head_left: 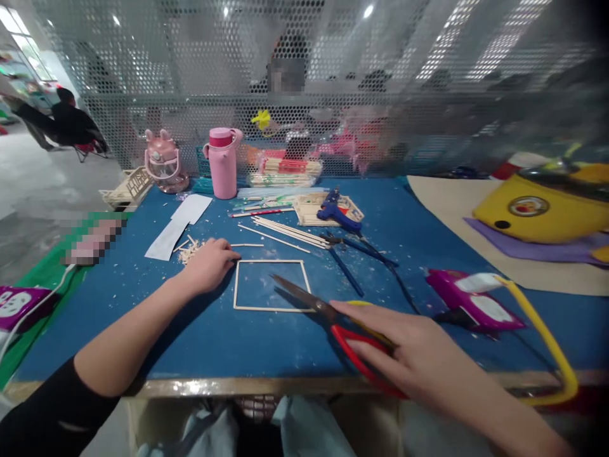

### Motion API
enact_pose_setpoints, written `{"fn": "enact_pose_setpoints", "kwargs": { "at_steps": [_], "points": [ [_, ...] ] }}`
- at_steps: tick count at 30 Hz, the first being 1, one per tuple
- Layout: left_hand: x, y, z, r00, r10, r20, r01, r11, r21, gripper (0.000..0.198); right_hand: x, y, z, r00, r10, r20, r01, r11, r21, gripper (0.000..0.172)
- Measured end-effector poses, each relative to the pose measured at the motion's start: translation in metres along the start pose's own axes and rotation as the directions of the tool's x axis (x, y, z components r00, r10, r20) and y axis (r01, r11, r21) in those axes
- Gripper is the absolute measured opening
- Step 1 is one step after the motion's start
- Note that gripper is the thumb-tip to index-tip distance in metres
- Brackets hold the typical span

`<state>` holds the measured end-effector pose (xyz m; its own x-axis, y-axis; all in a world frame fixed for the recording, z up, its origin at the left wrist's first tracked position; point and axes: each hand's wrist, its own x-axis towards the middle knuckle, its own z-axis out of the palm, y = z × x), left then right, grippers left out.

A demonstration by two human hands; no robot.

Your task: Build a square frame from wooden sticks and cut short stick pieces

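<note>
A rectangle of thin wooden sticks (269,310) lies flat on the blue tabletop in front of me. My left hand (213,263) rests at its upper left corner, fingers curled together and partly hidden. Behind those fingers a short stick (248,245) pokes out to the right; whether they grip it I cannot make out. Close to that hand is a heap of short stick pieces (190,251). My right hand (399,346) is closed round the handles of red-and-yellow-handled scissors (304,294). Their blades point left over the rectangle, seemingly nearly together.
Longer sticks (290,232), pliers (346,271) and a blue glue gun (339,212) lie behind the rectangle. A pink bottle (223,166) and clear jug (164,166) stand at the back left. Rightward are a purple power strip (476,303) and yellow bag (537,206).
</note>
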<state>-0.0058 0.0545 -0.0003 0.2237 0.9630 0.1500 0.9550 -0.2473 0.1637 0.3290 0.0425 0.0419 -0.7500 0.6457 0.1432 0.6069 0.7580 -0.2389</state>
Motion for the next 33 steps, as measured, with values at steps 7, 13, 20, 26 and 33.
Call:
{"fn": "enact_pose_setpoints", "kwargs": {
  "at_steps": [7, 13, 20, 26, 33],
  "points": [
    [0.004, 0.001, -0.002, 1.0, -0.01, 0.008, 0.011, 0.992, -0.127, 0.026, 0.02, -0.022, 0.012, 1.0, -0.019, -0.009, 0.019, 1.0, -0.014, 0.039],
    [0.004, -0.001, 0.0, 1.0, -0.004, 0.005, 0.005, 0.985, -0.171, 0.023, 0.004, -0.032, 0.01, 0.995, -0.032, 0.096, 0.023, 0.995, 0.093, 0.044],
    [0.003, -0.002, 0.001, 1.0, 0.015, -0.015, -0.018, 0.977, -0.215, 0.017, -0.019, -0.052, 0.017, 0.988, 0.032, 0.153, -0.048, 0.994, 0.101, 0.054],
    [0.0, 0.001, -0.001, 1.0, 0.006, -0.026, -0.012, 0.969, -0.248, 0.016, -0.026, -0.061, 0.02, 0.986, 0.057, 0.155, -0.067, 0.996, 0.058, 0.053],
    [-0.003, 0.009, -0.007, 0.994, -0.108, -0.013, 0.097, 0.934, -0.343, 0.017, -0.034, -0.05, 0.008, 0.995, 0.092, 0.043, -0.095, 0.994, 0.057, 0.047]
  ]
}}
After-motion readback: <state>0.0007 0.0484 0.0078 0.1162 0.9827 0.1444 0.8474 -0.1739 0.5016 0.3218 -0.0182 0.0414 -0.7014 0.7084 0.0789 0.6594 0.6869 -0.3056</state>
